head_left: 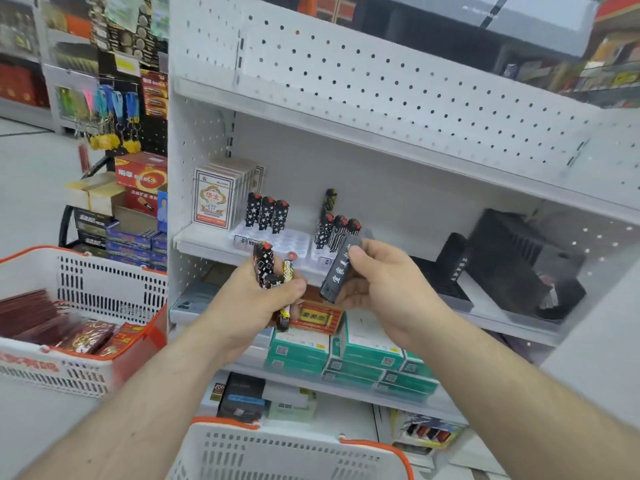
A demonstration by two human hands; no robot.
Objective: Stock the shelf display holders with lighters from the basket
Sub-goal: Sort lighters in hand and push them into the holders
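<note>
The basket (287,452) at the bottom centre of the frame is cut off by the lower edge, so its contents are hidden. A second basket (86,289) at the left edge is also partly out of frame; the red packets inside it are blurred. The print on the dark holders (505,258) at the right of the middle shelf is too soft to read.

The left hand (256,299), just left of centre, has its fingers curled round a bunch of lighters (273,275): a black one with white diamonds and a red cap, and a yellow-patterned one sticking out below the fist. How many more sit in the grip cannot be told. The right hand (384,278), just beside it, pinches a single dark lighter (339,271) between thumb and fingers; it is tilted, matte black-grey with a column of white characters.

Behind the hands, on the middle shelf, two clear display holders (277,239) stand side by side. The left one carries three black star-printed lighters (266,211) upright with many sockets vacant; the right one carries a cluster of patterned lighters (336,226), one standing taller behind.
</note>
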